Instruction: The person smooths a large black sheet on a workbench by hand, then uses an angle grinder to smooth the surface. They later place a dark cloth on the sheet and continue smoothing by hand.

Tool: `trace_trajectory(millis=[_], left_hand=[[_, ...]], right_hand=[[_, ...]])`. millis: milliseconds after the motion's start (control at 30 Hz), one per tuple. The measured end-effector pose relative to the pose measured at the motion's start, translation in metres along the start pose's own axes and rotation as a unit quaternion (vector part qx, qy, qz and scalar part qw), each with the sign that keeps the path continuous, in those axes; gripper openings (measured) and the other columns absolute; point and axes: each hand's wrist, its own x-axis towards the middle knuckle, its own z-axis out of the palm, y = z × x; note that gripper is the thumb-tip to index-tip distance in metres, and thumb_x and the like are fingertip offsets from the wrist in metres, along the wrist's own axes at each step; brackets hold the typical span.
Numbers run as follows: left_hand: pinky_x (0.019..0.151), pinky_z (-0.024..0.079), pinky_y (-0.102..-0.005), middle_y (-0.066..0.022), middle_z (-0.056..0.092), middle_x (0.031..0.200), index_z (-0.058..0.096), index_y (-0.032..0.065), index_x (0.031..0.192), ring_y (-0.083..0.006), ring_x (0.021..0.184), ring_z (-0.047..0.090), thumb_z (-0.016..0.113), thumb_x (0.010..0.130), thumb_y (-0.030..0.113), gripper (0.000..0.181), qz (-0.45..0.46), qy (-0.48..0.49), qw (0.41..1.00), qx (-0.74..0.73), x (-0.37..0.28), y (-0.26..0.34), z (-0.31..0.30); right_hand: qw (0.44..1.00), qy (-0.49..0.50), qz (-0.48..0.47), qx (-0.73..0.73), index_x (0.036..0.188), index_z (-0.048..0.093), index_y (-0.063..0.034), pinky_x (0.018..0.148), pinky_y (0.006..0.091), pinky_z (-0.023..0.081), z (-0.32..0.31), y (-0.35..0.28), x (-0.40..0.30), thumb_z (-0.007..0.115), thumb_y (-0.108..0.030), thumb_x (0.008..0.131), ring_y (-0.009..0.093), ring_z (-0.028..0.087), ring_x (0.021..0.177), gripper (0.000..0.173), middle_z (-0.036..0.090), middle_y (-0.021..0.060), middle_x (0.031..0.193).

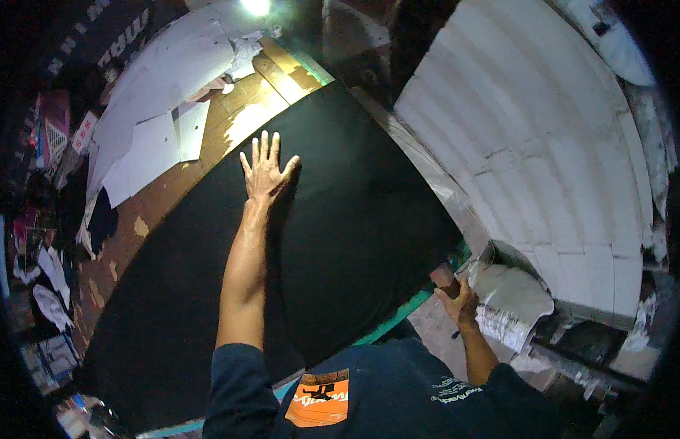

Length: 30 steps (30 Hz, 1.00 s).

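A large sheet of black fabric (351,219) lies over a wooden table. My left hand (266,173) rests palm down on it near its far edge, with the fingers spread and nothing held. At the right, by the table's green-trimmed edge (394,318), my right hand (461,302) grips a small reddish-brown block (445,278), whose material I cannot tell. The block is close to the fabric's right corner; whether it touches the fabric is unclear.
White panels or sheets (153,142) and crumpled paper (244,55) lie on the bare wood (263,88) beyond the fabric. A tall stack of white sheets (526,153) stands at the right, with a white sack (507,302) in front. A bright lamp (256,5) shines at the top.
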Motion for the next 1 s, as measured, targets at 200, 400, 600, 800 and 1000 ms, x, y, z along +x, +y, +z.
trace_trajectory(millis=[200, 400, 600, 800, 1000], left_hand=[[0.121, 0.005, -0.0634, -0.0096, 0.017, 0.168, 0.028, 0.0197, 0.16, -0.032, 0.155, 0.013, 0.045, 0.091, 0.074, 0.09, -0.033, 0.027, 0.999, 0.012, 0.013, 0.013, 0.001], [0.121, 0.007, -0.0642, -0.0118, 0.021, 0.167, 0.031, 0.0246, 0.159, -0.0334, 0.155, 0.015, 0.045, 0.088, 0.079, 0.09, 0.063, 0.012, 0.997, 0.043, 0.024, 0.033, 0.012], [0.121, 0.005, -0.0638, -0.012, 0.019, 0.167, 0.028, 0.0238, 0.16, -0.0353, 0.154, 0.014, 0.047, 0.087, 0.08, 0.094, 0.052, -0.031, 0.998, 0.004, 0.059, 0.065, 0.009], [0.12, 0.008, -0.0645, -0.0163, 0.018, 0.167, 0.03, 0.0138, 0.158, -0.0344, 0.155, 0.014, 0.047, 0.09, 0.075, 0.093, 0.015, 0.003, 1.0, -0.007, 0.061, 0.074, 0.006], [0.118, 0.01, -0.0676, -0.0142, 0.018, 0.167, 0.027, 0.017, 0.16, -0.0353, 0.154, 0.017, 0.048, 0.091, 0.074, 0.092, 0.07, 0.033, 0.997, 0.019, -0.029, 0.123, 0.02]], right_hand=[[0.998, 0.05, -0.033, 0.032, 0.094, 0.057, -0.0029, 0.066, 0.0489, 0.051, -0.006, 0.024, 0.031, 0.091, -0.042, 0.067, 0.042, 0.066, 0.073, 0.059, 0.067, 0.0198, 0.079], [0.993, -0.017, 0.012, 0.116, 0.093, 0.06, -0.0032, 0.071, 0.0465, 0.053, -0.016, 0.024, 0.044, 0.092, -0.04, 0.065, 0.038, 0.068, 0.075, 0.057, 0.07, 0.0172, 0.081], [0.994, -0.045, -0.003, 0.101, 0.094, 0.059, -0.003, 0.072, 0.0455, 0.054, -0.009, 0.043, 0.057, 0.093, -0.042, 0.064, 0.038, 0.069, 0.076, 0.06, 0.069, 0.0185, 0.083], [0.992, -0.056, -0.026, 0.108, 0.098, 0.058, -0.0025, 0.074, 0.0454, 0.054, -0.01, 0.036, 0.067, 0.093, -0.041, 0.065, 0.04, 0.069, 0.08, 0.061, 0.07, 0.0195, 0.086], [0.992, -0.063, -0.025, 0.105, 0.105, 0.059, -0.0059, 0.078, 0.0489, 0.054, -0.006, 0.052, 0.063, 0.09, -0.053, 0.065, 0.042, 0.069, 0.09, 0.069, 0.071, 0.019, 0.096]])
